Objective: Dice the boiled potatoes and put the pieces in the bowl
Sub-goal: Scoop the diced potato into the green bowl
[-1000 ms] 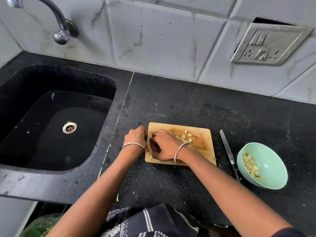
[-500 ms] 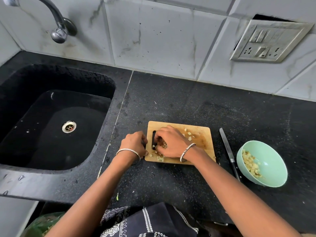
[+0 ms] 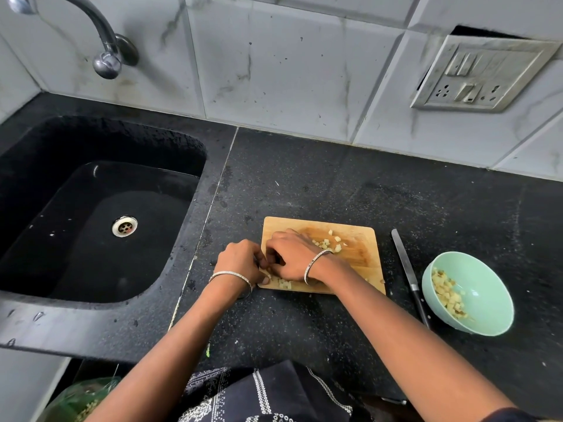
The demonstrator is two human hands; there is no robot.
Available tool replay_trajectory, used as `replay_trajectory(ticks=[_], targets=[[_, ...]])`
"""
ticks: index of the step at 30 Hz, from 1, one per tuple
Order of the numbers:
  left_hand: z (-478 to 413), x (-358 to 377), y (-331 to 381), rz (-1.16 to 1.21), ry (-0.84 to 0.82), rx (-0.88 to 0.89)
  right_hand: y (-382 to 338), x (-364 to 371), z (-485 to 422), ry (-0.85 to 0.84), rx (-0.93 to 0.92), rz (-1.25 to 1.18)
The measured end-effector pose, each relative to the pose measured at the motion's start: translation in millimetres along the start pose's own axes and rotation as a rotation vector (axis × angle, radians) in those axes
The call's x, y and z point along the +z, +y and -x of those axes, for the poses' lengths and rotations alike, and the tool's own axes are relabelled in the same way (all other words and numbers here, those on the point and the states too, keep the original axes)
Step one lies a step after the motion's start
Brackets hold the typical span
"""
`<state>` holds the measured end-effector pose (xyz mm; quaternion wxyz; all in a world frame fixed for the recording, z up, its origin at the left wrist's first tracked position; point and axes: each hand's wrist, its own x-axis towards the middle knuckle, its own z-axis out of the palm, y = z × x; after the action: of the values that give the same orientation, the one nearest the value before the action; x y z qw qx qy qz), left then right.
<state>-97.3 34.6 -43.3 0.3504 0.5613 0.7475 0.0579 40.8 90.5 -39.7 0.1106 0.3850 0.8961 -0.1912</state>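
Fingers curled, left hand (image 3: 240, 261) and right hand (image 3: 289, 257) meet over diced potato pieces (image 3: 285, 284) at the left edge of the cutting board (image 3: 356, 239), mid-frame; whether either grasps any cannot be told. More pieces sit in the green bowl (image 3: 487, 287) at right, 1 knife (image 3: 406, 268) lying between board and bowl.

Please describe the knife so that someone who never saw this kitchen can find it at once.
Start at the black counter, right of the sink. Between the wooden cutting board and the mint-green bowl lies the knife: the only long, thin metal thing there, dark handle toward the person.
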Motion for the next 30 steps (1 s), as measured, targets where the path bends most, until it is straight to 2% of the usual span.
replay_trajectory(ticks=[8, 12, 16, 19, 23, 26, 30], targets=[[0, 3, 1, -0.024, 0.018, 0.041, 10, 5, 13, 0.083, -0.028, -0.177], [0, 13, 9, -0.036, 0.016, 0.140, 20, 2, 22, 0.120, -0.022, -0.122], [1, 25, 21, 0.000, 0.046, 0.212, 40, -8, 36, 0.088, 0.065, -0.039], [0, 30, 27, 0.097, 0.047, 0.249, 56, -14, 47, 0.059, 0.138, -0.090], [-1, 31, 30, 0.248, 0.002, 0.278, 74, -26, 60, 0.180, 0.213, -0.323], [-3, 23, 25, 0.338, 0.015, 0.269, 87, -27, 66, 0.247, 0.316, -0.396], [-7, 11, 17, 0.239, 0.003, 0.235, 102, -17, 65, 0.321, 0.413, -0.420]])
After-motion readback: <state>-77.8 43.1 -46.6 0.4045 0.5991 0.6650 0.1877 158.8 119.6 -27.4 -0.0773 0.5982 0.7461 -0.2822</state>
